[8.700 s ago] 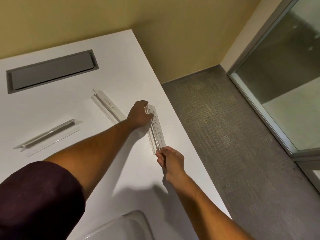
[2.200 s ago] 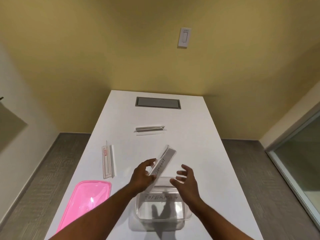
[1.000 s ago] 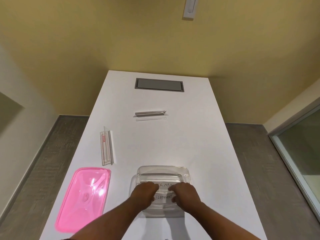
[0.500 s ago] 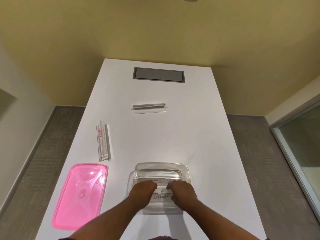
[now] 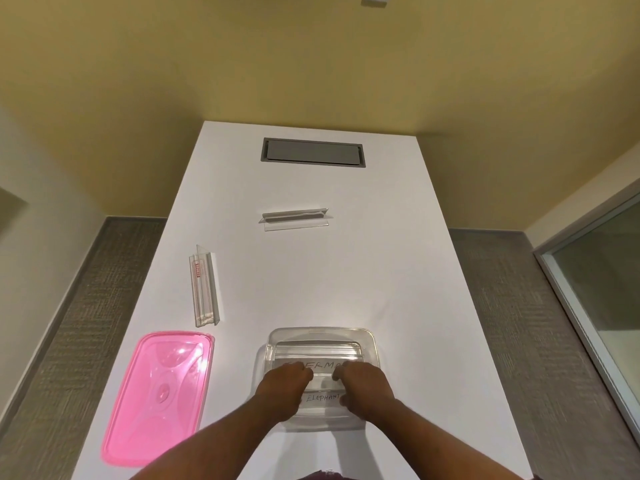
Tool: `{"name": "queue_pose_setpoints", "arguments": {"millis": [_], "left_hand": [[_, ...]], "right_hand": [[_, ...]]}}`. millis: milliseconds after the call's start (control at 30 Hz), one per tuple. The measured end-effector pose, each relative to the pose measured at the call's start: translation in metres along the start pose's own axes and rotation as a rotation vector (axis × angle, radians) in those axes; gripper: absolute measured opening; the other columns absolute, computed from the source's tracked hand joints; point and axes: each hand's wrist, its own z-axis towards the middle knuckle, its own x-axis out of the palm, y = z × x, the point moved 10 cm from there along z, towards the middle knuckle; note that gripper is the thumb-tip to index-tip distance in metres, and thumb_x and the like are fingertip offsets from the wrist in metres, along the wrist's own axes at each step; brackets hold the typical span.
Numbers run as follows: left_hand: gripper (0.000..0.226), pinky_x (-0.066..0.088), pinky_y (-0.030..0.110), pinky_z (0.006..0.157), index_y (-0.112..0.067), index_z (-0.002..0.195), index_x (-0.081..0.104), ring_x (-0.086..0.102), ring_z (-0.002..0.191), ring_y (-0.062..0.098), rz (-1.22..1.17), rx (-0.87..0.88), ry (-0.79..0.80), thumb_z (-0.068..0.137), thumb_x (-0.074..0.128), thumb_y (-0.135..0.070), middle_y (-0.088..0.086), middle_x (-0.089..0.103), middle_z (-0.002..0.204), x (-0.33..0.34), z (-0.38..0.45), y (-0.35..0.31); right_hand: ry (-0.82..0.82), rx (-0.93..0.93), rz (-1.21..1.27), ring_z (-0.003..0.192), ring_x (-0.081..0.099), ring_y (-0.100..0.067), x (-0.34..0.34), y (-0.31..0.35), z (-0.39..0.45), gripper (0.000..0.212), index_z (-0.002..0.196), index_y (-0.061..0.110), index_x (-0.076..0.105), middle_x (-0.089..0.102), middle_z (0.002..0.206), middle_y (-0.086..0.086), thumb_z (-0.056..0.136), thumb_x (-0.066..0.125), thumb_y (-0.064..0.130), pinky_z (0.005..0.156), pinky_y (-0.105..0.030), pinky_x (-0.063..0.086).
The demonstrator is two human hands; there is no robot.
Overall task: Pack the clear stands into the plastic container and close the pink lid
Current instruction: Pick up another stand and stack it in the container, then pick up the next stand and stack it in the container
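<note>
The clear plastic container (image 5: pixel 320 335) sits on the white table close to me. Inside it lie two clear stands, one lettered "ELEPHANT" (image 5: pixel 322 398) and one behind it with partly hidden lettering (image 5: pixel 323 365). My left hand (image 5: pixel 282 389) and my right hand (image 5: pixel 363 386) are both down in the container, fingers curled onto the near stand, knuckles almost touching. The pink lid (image 5: pixel 157 398) lies flat to the container's left. Two more clear stands lie loose on the table: one with a red label (image 5: pixel 205 289) at the left, one crosswise (image 5: pixel 295 219) farther back.
A grey recessed panel (image 5: pixel 312 152) is set into the table's far end. The table (image 5: pixel 398 271) is narrow, with grey carpet on both sides, a yellow wall behind and a glass partition (image 5: pixel 602 289) at the right.
The stand held above the container 2.2 s ago is now down inside it. Over the last second both hands have stayed on it in the container, barely shifting.
</note>
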Motion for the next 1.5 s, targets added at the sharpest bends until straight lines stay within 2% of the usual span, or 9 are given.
{"name": "queue_pose_setpoints", "arguments": {"millis": [233,367,567,767,900,1000,1167,1333,1500], "left_hand": [[0.025,0.050,0.031,0.088,-0.027,0.115,0.062,0.063,0.106,0.016,-0.245,0.134,-0.283,0.093,0.053,-0.033,-0.007,0.067,0.114,-0.058,-0.006,-0.001],[0.015,0.054,0.035,0.079,-0.027,0.100,0.068,0.065,0.088,0.011,-0.327,0.117,-0.479,0.091,0.055,-0.027,-0.010,0.070,0.096,-0.105,-0.004,0.018],[0.022,0.053,0.032,0.081,-0.021,0.112,0.065,0.063,0.103,0.014,-0.286,-0.035,-0.663,0.091,0.060,-0.019,-0.007,0.069,0.108,-0.142,0.006,0.069],[0.035,0.056,0.035,0.080,-0.017,0.124,0.057,0.065,0.104,0.019,-0.302,-0.188,-0.648,0.089,0.064,-0.022,-0.001,0.064,0.119,-0.142,0.038,0.127],[0.051,0.046,0.037,0.107,-0.013,0.140,0.045,0.041,0.141,0.023,-0.278,-0.247,-0.510,0.093,0.058,-0.028,0.004,0.047,0.148,-0.120,0.076,0.162],[0.065,0.027,0.039,0.122,-0.010,0.151,0.032,0.019,0.152,0.024,-0.266,-0.259,-0.432,0.095,0.056,-0.032,0.007,0.027,0.162,-0.104,0.099,0.183],[0.074,0.020,0.044,0.123,-0.005,0.154,0.023,0.012,0.153,0.030,-0.182,-0.233,-0.444,0.096,0.055,-0.038,0.010,0.010,0.166,-0.093,0.123,0.203],[0.070,0.010,0.045,0.124,-0.010,0.157,0.008,-0.004,0.154,0.026,-0.137,-0.257,-0.454,0.099,0.022,-0.047,0.008,-0.003,0.167,-0.073,0.131,0.207],[0.069,0.010,0.045,0.125,-0.012,0.157,0.005,-0.004,0.154,0.023,-0.117,-0.301,-0.498,0.100,0.030,-0.041,0.005,-0.002,0.167,-0.062,0.133,0.207]], "right_hand": [[-0.296,-0.007,0.286,0.095,0.066,-0.002,-0.058,-0.007,-0.006,0.028,0.105,0.034,0.071,0.073,0.102,0.017,0.084,0.065,0.050,0.080,-0.023,0.049],[-0.397,0.091,0.633,0.076,0.069,0.006,-0.093,-0.022,0.001,0.009,0.086,0.030,0.076,0.076,0.081,0.021,0.083,0.074,0.037,0.074,-0.020,0.055],[-0.430,0.178,0.857,0.076,0.072,-0.001,-0.129,-0.043,0.037,0.004,0.082,0.024,0.079,0.078,0.080,0.013,0.084,0.075,0.025,0.078,-0.032,0.060],[-0.359,0.272,0.956,0.083,0.074,-0.016,-0.150,-0.066,0.096,0.008,0.081,0.020,0.078,0.079,0.083,0.004,0.082,0.070,0.018,0.085,-0.041,0.060],[-0.299,0.333,1.054,0.080,0.073,-0.021,-0.158,-0.080,0.145,0.014,0.077,0.018,0.078,0.079,0.083,0.000,0.079,0.066,0.012,0.076,-0.039,0.058],[-0.240,0.392,1.178,0.070,0.059,-0.026,-0.162,-0.090,0.184,0.011,0.073,0.010,0.073,0.071,0.080,-0.011,0.080,0.067,0.008,0.066,-0.041,0.047],[-0.237,0.425,1.231,0.071,0.058,-0.023,-0.179,-0.103,0.242,0.003,0.081,0.009,0.072,0.065,0.084,-0.009,0.084,0.070,0.008,0.068,-0.039,0.047],[-0.240,0.439,1.306,0.066,0.055,-0.025,-0.199,-0.104,0.297,0.015,0.085,0.008,0.061,0.058,0.077,-0.012,0.089,0.073,0.015,0.069,-0.039,0.046],[-0.271,0.495,1.210,0.058,0.050,-0.026,-0.212,-0.109,0.337,0.026,0.072,0.012,0.050,0.049,0.071,-0.013,0.088,0.066,0.025,0.061,-0.036,0.045]]}}
